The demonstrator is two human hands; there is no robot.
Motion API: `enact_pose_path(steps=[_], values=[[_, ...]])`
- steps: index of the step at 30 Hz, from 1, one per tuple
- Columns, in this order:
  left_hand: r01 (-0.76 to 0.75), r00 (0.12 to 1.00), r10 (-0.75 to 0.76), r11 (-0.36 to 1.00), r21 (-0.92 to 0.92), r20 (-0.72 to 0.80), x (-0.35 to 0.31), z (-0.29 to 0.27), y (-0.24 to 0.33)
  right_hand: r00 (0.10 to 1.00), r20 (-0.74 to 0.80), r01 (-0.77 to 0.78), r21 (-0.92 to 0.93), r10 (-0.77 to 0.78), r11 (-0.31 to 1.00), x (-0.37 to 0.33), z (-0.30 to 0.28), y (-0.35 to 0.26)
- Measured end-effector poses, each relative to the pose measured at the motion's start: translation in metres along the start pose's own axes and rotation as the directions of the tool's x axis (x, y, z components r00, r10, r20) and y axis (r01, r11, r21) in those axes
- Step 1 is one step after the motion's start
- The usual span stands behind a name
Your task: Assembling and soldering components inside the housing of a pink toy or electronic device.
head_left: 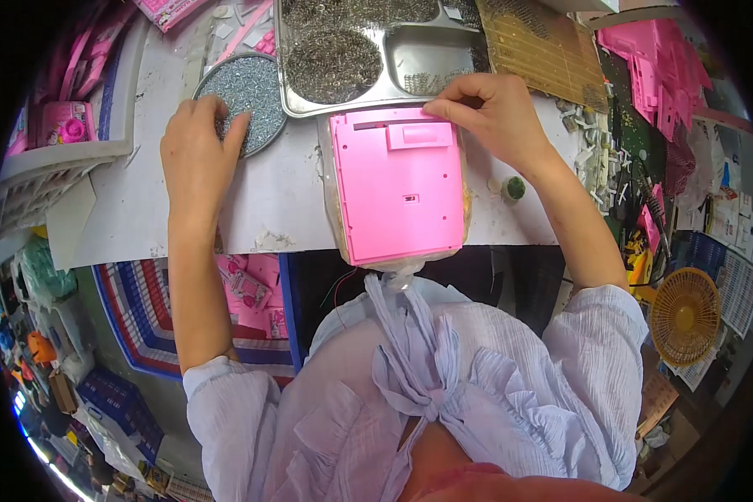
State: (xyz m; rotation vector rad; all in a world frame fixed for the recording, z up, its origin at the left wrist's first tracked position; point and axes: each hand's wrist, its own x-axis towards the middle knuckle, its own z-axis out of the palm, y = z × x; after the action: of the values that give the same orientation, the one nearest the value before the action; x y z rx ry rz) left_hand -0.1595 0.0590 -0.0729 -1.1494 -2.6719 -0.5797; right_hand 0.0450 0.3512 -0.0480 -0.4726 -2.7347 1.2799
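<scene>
A pink plastic casing [393, 188] lies flat in front of me on a padded, plastic-wrapped support at the table's front edge. It has a raised block near its far side, a slot and several small holes. My left hand [199, 151] rests over the round dish of small silver screws [263, 96], thumb apart from the bent fingers, whose tips reach among the screws. At the casing's far right corner is my right hand [498, 117], its thumb and fingers drawn together in a pinch. Whatever lies between those fingertips is hidden.
Beyond the casing stands a metal compartment tray [333, 105] of small metal springs, beside a brown board [552, 54]. A small green-topped object [514, 187] sits to the right. Pink parts fill a white crate [117, 149] at left and a striped basket [134, 330] below the table.
</scene>
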Motion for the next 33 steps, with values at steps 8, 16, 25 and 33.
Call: enact_pose_path(steps=[8, 16, 25, 33], values=[[0.045, 0.995, -0.033, 0.991, -0.128, 0.094, -0.001, 0.006, -0.006, 0.993, 0.022, 0.115, -0.048, -0.114, 0.992, 0.024, -0.023, -0.015], [0.004, 1.000, -0.007, 0.994, -0.107, -0.025, 0.003, 0.002, -0.007, 0.639, 0.256, 0.713, -0.550, -0.725, 0.435, 0.138, 0.098, -0.094], [-0.043, 0.999, 0.038, 0.986, -0.164, -0.036, -0.020, -0.012, 0.014, 0.682, 0.271, 0.686, -0.560, -0.679, 0.465, 0.176, 0.149, -0.090], [-0.351, 0.923, 0.381, 0.771, -0.532, -0.057, -0.035, -0.005, 0.127, 0.713, -0.006, 0.651, -0.367, -0.701, 0.665, 0.125, 0.070, -0.099]])
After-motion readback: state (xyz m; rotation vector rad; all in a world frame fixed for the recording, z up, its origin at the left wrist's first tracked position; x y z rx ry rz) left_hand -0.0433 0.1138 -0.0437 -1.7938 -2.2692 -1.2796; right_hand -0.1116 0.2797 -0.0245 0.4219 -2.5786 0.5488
